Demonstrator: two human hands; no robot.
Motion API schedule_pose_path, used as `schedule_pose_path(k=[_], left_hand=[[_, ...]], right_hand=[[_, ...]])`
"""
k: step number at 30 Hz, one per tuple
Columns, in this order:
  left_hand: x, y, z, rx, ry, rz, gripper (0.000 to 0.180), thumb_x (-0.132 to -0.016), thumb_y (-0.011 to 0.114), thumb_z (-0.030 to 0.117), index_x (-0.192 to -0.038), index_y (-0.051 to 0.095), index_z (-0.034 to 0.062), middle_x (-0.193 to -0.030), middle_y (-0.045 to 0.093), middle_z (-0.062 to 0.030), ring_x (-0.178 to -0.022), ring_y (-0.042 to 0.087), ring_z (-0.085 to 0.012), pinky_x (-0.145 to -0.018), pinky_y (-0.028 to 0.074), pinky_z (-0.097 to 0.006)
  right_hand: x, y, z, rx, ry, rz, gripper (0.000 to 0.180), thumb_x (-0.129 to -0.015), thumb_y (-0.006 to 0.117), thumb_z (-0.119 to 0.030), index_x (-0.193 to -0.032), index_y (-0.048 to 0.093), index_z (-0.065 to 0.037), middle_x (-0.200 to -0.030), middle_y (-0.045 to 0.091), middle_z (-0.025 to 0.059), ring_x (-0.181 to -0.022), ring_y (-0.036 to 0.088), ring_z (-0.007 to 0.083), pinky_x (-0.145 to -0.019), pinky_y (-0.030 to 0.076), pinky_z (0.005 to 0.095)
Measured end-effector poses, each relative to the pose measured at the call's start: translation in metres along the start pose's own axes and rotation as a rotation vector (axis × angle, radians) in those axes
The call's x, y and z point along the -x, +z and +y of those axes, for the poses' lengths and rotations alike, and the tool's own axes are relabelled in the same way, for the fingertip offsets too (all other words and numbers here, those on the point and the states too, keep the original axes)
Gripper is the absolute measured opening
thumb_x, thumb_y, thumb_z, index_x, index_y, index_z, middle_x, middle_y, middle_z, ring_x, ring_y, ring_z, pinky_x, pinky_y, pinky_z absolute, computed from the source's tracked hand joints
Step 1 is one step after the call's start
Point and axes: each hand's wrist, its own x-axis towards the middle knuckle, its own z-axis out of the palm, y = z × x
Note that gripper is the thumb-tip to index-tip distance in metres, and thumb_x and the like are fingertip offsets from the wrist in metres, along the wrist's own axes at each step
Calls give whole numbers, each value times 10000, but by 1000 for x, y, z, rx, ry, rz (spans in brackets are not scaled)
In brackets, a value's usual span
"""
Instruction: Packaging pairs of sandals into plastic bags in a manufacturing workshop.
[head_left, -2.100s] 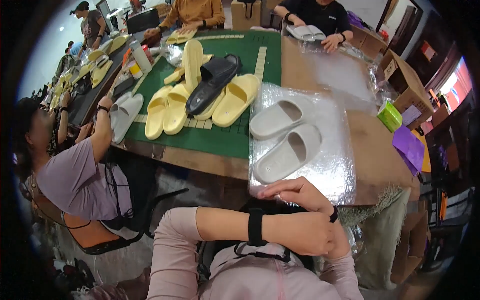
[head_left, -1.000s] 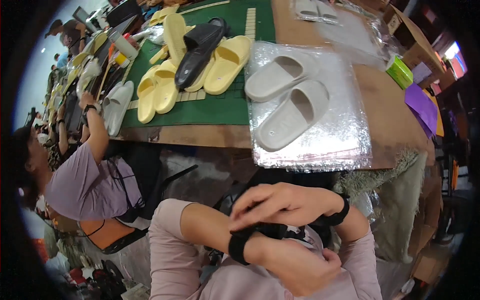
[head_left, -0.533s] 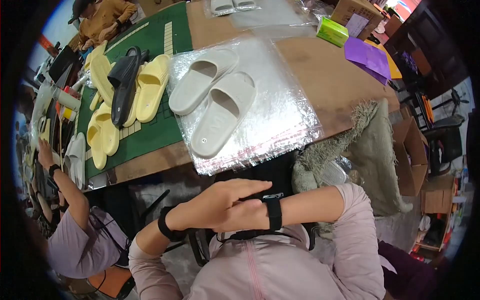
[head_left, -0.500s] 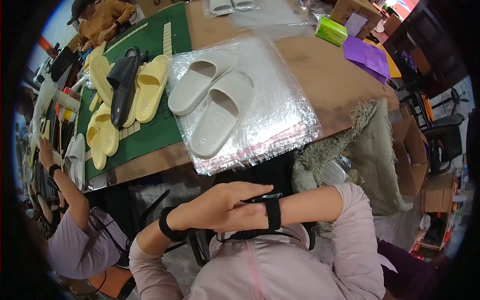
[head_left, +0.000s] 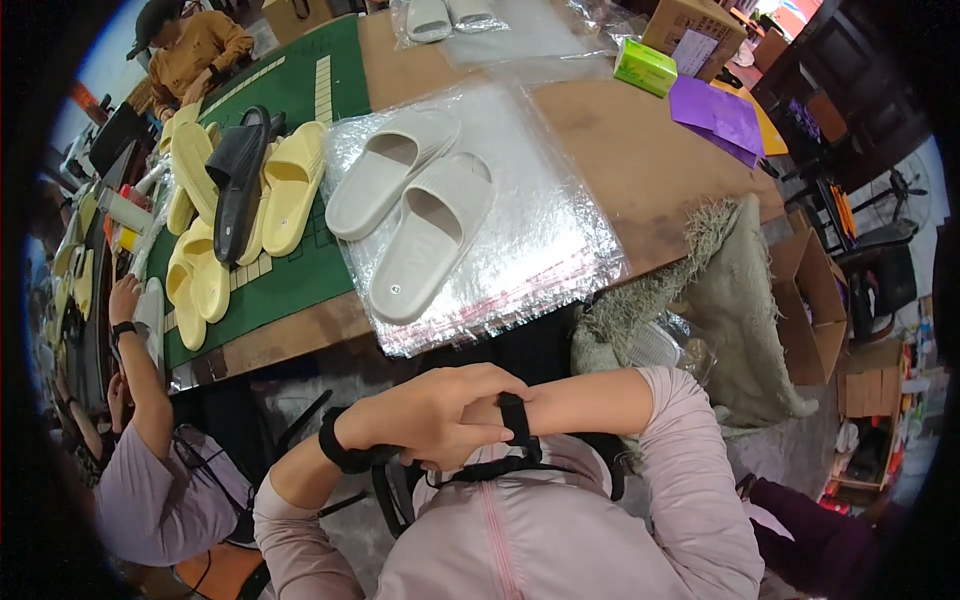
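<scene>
At far left, a co-worker's bare forearm reaches up from a loose mauve sleeve to the table edge, beside one pale slide. Next comes a flat green mat, crossed by two cream strips marked into segments. On it lie at least five smooth, matte yellow slides, overlapping too much for a sure count, with one black slide resting aslant on top.

Below the table edge, the left hand, with a black wristband behind it, grasps a narrow black strap. This strap, of woven look, circles the other wrist, just in front of the pale pink jacket. The right hand is mostly covered by the left; whether it is clenched or loose I cannot tell.

Above them, two light grey slides with textured uppers sit on a stack of glossy, crinkled clear plastic bags; a small round sticker on one heel is too tiny to read. Two more grey slides lie bagged at the far edge. Rightward come one cardboard carton with a white label, one shiny green pack, one folded purple sheet and coarse, frayed sackcloth. Beyond stands an open carton.
</scene>
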Motion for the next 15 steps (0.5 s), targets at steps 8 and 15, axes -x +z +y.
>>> schedule_pose_path(k=[8, 15], left_hand=[[0, 3, 1, -165, -21, 11, 357, -846, 676, 274, -1057, 556, 11, -1008, 572, -152, -910, 588, -323, -779, 477, -367], [-1, -15, -29, 19, -73, 279, 453, -919, 570, 111, -1352, 448, 55, -1260, 548, -146, -1163, 521, -208, -971, 426, -346]], right_hand=[[-20, 10, -4, 40, -78, 165, 144, -831, 567, -153, -843, 605, -14, -822, 625, 160, -743, 617, 318, -642, 487, 440], [11, 6, 13, 90, -150, 310, 145, -787, 602, -128, -728, 642, -2, -721, 642, 191, -662, 632, 364, -591, 494, 464]])
